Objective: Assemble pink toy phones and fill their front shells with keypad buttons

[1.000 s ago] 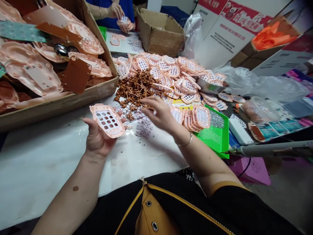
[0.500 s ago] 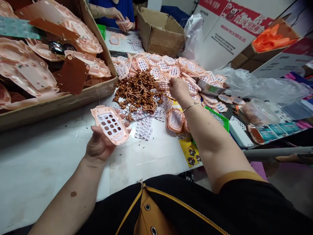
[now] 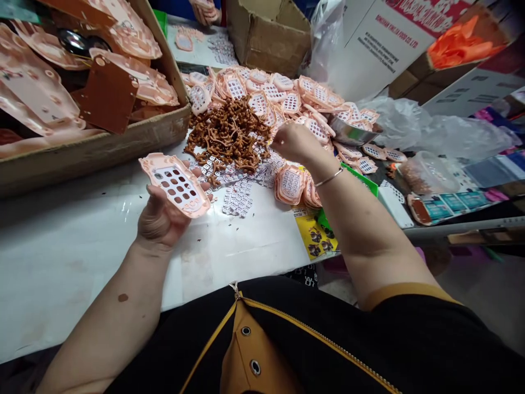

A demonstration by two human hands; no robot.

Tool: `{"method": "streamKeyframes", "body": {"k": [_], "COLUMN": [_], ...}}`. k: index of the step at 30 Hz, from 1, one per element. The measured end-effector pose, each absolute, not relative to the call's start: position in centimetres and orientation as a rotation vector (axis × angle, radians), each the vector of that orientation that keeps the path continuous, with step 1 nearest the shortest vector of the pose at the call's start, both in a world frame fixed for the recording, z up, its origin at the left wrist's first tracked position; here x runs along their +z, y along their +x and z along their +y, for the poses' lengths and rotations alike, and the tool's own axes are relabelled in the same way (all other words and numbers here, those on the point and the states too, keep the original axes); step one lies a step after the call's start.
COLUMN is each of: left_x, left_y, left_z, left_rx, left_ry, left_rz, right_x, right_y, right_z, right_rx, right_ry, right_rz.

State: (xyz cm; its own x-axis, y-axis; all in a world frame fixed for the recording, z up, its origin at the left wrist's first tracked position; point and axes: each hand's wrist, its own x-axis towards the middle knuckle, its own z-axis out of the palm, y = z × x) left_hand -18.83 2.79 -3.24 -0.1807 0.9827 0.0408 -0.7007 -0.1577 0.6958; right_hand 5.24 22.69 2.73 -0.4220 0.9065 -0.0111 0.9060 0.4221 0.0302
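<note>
My left hand (image 3: 162,219) holds up a peach plastic keypad cover (image 3: 174,184) with several oval holes, gripped from below. My right hand (image 3: 293,141) reaches out over the heap of peach covers (image 3: 283,101) at the far side of the table, its fingers curled together; what they pinch is hidden. Between the hands lie a pile of brown rubber scraps (image 3: 227,134) and loose white key pieces (image 3: 240,197). A small stack of covers (image 3: 293,186) rests under my right forearm.
A cardboard box (image 3: 102,148) of peach sheets and brown boards stands at left. Another open carton (image 3: 268,33) sits at the back. A metal bowl (image 3: 353,137), a green tray (image 3: 361,180), plastic bags and a clear tub (image 3: 426,172) lie at right. Another person's hands (image 3: 205,11) work at the far end.
My right hand has gone from the white key pieces near me out to the far heap of covers. My left hand has kept hold of the cover, shifting slightly left.
</note>
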Motion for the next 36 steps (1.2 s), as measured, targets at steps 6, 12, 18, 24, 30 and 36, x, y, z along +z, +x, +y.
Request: {"method": "streamKeyframes", "body": {"k": [6, 12, 18, 24, 30, 36], "left_x": [-3.6, -3.4, -3.3, -3.5, -3.5, -3.8], "left_y": [-19.2, -19.1, -18.9, -18.6, -18.3, -18.4], "left_z": [3.1, 3.1, 2.9, 2.5, 2.1, 2.1], "left_rx": [1.651, 1.647, 1.633, 1.578, 1.464, 1.423], "left_ry": [0.603, 0.586, 0.586, 0.599, 0.637, 0.641], "left_rz": [0.612, 0.581, 0.595, 0.606, 0.608, 0.643], "right_x": [2.1, 0.1, -2.6, -2.7, -1.7, -1.6], "right_y": [2.5, 1.9, 4.6, 5.3, 3.8, 2.7], "right_z": [15.9, 9.6, 9.0, 9.4, 8.6, 8.0], "right_rx": [0.257, 0.007, -0.566, -2.460, -2.865, -2.842], "right_ry": [1.251, 1.036, 1.602, 1.938, 1.838, 1.754], "right_rz": [2.522, 2.727, 2.981, 2.445, 2.060, 2.168]}}
